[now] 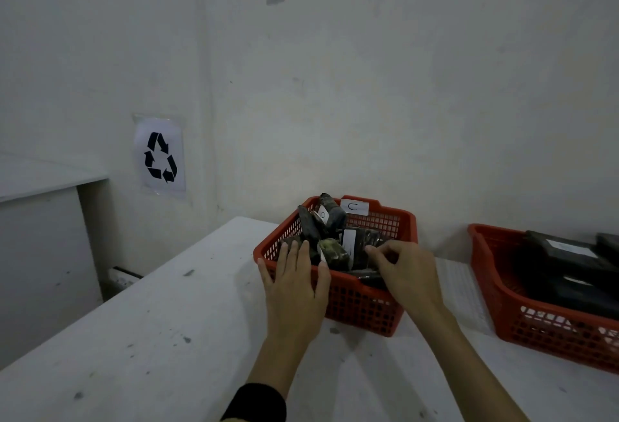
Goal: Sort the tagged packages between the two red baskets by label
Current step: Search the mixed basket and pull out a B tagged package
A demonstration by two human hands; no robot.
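left hand: flat, fingers straight, on near rim of red plastic mesh basket | right hand: fingers curled over dark wrapped packages inside, grasp unclear

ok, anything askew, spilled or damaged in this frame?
Nothing spilled or broken. The dark packages in the nearer red basket are heaped unevenly: one package stands on end against the back rim, poking above it. The left hand rests on the front rim; the right hand reaches into the pile.
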